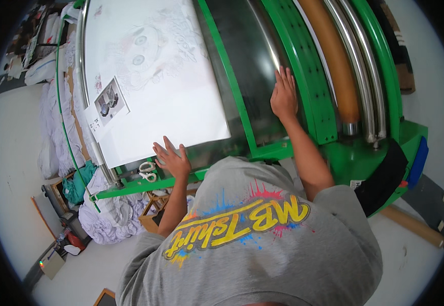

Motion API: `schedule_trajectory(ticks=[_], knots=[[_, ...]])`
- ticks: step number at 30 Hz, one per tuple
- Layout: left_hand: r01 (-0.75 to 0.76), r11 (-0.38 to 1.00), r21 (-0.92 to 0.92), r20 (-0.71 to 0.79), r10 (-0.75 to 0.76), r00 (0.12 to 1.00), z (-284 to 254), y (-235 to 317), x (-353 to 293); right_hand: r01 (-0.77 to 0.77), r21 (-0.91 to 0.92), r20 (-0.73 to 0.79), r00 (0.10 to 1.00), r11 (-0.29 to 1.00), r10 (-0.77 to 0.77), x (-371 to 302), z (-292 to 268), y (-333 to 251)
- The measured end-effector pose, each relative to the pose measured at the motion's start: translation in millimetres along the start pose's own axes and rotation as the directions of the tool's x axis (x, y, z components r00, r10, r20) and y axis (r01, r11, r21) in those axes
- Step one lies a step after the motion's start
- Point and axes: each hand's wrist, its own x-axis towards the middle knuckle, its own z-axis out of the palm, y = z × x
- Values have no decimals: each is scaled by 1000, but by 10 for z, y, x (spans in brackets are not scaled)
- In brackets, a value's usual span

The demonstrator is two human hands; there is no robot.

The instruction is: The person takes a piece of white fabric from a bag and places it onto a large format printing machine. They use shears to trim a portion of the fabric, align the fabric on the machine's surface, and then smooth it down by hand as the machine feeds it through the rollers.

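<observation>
A large white sheet (191, 102) with a faint, pale drawing lies across a green-framed roller machine (227, 66). At its near edge, my left hand (175, 162) is open with the fingers spread, the fingertips over the sheet's lower border. My right hand (285, 96) is open too, fingers stretched out flat against the dark metal surface beside a green beam (303, 71). Neither hand holds anything. On the sheet's left side lies a small paper slip with a dark photo (109, 104) and handwriting. White-handled scissors (148, 172) appear to rest by the front rail, near my left hand.
Right of my right hand run a brown roll (329, 56) and shiny metal bars (367, 76). Piles of white cloth (107, 209) and a teal cloth (79, 182) lie at the left. A cardboard tube (413, 227) is on the floor at the right.
</observation>
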Motion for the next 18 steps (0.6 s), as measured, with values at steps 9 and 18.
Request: schedule_trajectory(ticks=[9, 18], knots=[[59, 998, -29, -6, -59, 998, -107, -46, -76, 30, 8, 30, 999, 1000, -30, 14, 34, -114], [49, 987, -153, -35, -55, 998, -216, 15, -56, 32, 20, 55, 998, 999, -33, 32, -130, -149]])
